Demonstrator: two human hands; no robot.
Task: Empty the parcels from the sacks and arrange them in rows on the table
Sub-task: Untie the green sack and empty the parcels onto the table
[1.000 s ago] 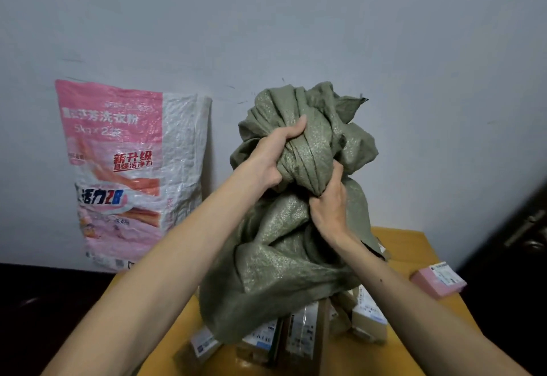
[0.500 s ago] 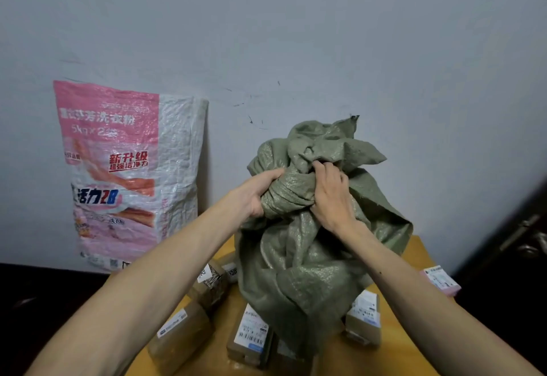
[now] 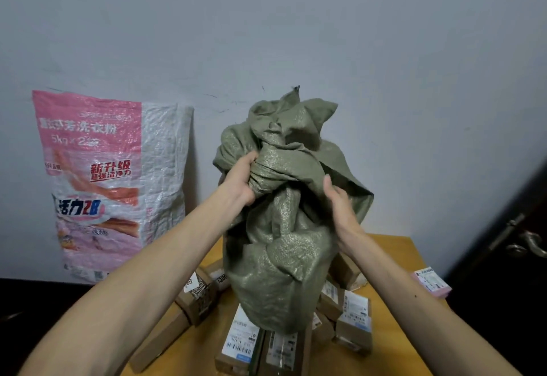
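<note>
- Left hand (image 3: 241,180) is gripping a bunched fold near the top of the green sack (image 3: 284,257), fingers curled tight round the cloth
- Right hand (image 3: 340,206) is lying against the sack's right side, fingers fairly straight, clasping nothing that I can make out
- Sack is hanging upright, its lower end down among the parcels (image 3: 244,337); these are lying in a loose heap under and round it on the table (image 3: 393,257)
- One pink parcel (image 3: 432,282) is sitting well off to the sack's right
- Judgement: emptying is looking nearly done; rows not yet begun
- Doing it well: left hand holding high while the right is taking a hold lower on the cloth and shaking, lifting straight up so that anything inside is dropping onto the heap, not off the table edge
- Also feeling along the sack's lower half for lumps before setting it aside
- Hidden: whether anything is inside; the sack's mouth is lost in its own folds; right fingertips are partly merging with the fabric; labels too small to read; the parcels below the sack are being cut off by the frame
- A pink-and-white printed sack (image 3: 112,186) is leaning on the wall to the green sack's left — full or not, cannot tell
</note>
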